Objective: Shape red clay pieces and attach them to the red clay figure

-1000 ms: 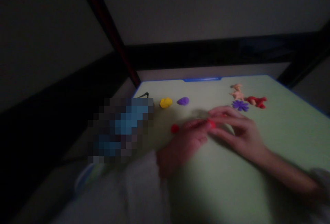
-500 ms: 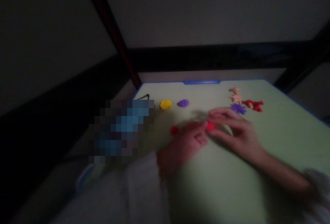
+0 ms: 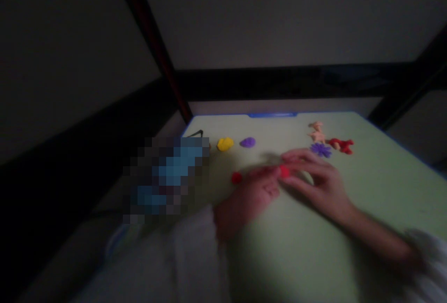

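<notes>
Between my two hands, just above the table, is a small red lump of modelling clay (image 3: pixel 284 171). My right hand (image 3: pixel 323 184) pinches it between thumb and fingertips. From the other side, my left hand (image 3: pixel 249 200) is closed, its fingers curled and its thumb and fingertip pressed against the red lump. A second red clay piece (image 3: pixel 236 178), round and small, lies on the table just beyond my left hand's knuckles. Blur hides the exact finger contact.
A yellow clay lump (image 3: pixel 225 144) and a purple clay lump (image 3: pixel 248 142) lie farther back on the pale green table (image 3: pixel 279 256). Behind my right hand are a peach clay figure (image 3: pixel 317 134), a purple spiky flower shape (image 3: pixel 320 150) and a red clay figure (image 3: pixel 342 145). A pixelated blue area (image 3: pixel 178 168) covers the left edge.
Both hands stay at nearly the same spot, with the red lump still between them. My left fingers have shifted slightly. The view has tilted a little, so the table sits slightly lower.
</notes>
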Available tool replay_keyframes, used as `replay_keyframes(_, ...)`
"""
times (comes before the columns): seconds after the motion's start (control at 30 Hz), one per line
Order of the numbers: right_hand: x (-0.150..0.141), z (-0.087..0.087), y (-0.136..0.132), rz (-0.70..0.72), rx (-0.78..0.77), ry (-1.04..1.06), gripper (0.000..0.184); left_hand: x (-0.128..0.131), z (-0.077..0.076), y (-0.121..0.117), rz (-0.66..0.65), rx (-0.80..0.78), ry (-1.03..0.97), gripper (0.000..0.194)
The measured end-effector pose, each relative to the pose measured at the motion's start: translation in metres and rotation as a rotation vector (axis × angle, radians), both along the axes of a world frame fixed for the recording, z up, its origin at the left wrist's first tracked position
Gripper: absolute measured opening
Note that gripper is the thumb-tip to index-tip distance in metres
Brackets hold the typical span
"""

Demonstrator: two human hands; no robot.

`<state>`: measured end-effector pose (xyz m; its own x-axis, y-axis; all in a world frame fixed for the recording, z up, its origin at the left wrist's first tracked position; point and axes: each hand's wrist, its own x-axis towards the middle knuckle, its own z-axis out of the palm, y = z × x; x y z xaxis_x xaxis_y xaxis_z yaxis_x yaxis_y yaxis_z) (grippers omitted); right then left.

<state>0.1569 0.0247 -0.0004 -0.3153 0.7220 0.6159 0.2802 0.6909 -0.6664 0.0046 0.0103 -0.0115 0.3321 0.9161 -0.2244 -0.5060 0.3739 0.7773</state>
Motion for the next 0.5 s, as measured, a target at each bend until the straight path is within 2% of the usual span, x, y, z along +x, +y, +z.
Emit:
replay_keyframes(0.2,0.0014,0.0003,0.0011,-0.042,0.045,-0.059,0.019,-0.0022,-0.0068,0.0026,-0.002,0.037,0.045,0.014)
replay_keyframes(0.4,0.0001,-0.0004,-0.0008,-0.073,-0.133,0.052,0.022,-0.0021,-0.0024,0.0015,0.01,0.011,0.004,0.015)
replay_keyframes(0.5,0.0008,-0.0016,-0.0004,-0.04,-0.127,0.07,0.017,-0.0016,-0.0009,0.0022,0.027,-0.005,0.003,0.02)
